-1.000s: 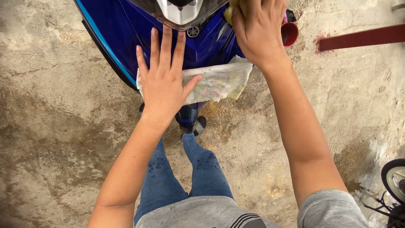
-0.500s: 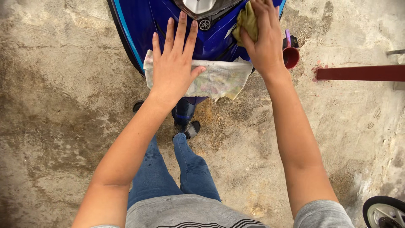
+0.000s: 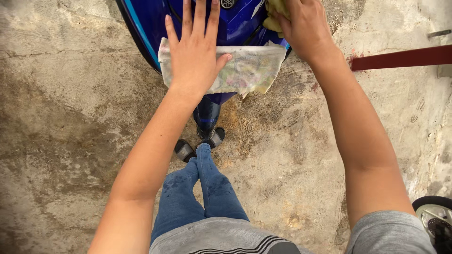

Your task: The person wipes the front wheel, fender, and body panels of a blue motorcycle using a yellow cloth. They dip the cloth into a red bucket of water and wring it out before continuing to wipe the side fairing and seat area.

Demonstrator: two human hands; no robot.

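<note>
You stand on a rough, stained concrete floor (image 3: 70, 141), brown and damp in patches. Nearest you, at 6 o'clock, your blue denim legs (image 3: 197, 197) run down to dark sandals (image 3: 200, 145) set close together. A round wheel with a black tyre (image 3: 433, 221) shows at 4 o'clock by the frame edge. Further out, your left hand (image 3: 195, 54) lies flat with fingers spread at 12 o'clock, gripping nothing, its palm pressing a pale, wet, patterned cloth (image 3: 249, 70) draped over the tail of a glossy blue motorcycle body (image 3: 155, 23). Just beside it at 1 o'clock, your right hand (image 3: 306, 28) is curled tight around a bunched yellow-green rag (image 3: 273, 14), held against the blue panel. Beyond, at 2 o'clock, a dark red bar (image 3: 405, 57) lies on the floor.
</note>
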